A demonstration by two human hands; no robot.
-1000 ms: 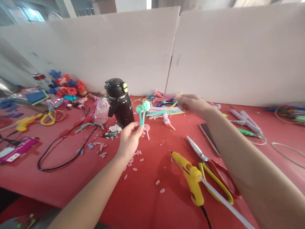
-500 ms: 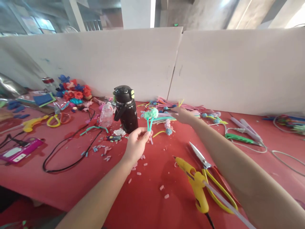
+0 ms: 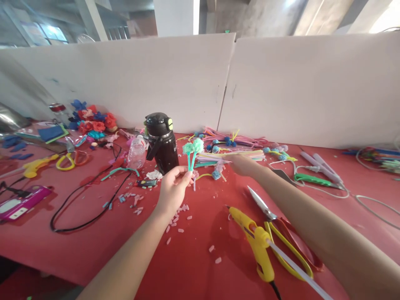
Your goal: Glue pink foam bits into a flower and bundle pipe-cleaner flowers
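My left hand pinches the stems of green pompom flowers, which stand upright above its fingertips at the middle of the view. My right hand reaches to the pile of pastel pipe cleaners behind the work area, its fingers at the near side of the bundle. Those fingertips are blurred, so whether they grip a strand is unclear. Between the hands lies a blue pompom piece with a yellow stem. Pink and blue pipe cleaners lie beyond the right hand.
A black bottle and a clear plastic bottle stand left of centre. A yellow glue gun and large scissors lie under my right forearm. Black cable, pink scraps and a purple power strip are at left.
My right hand has come down and nearer, from the back pile to the pastel pipe cleaners. My left hand has shifted slightly left, still holding the green flowers. The view has turned a little.
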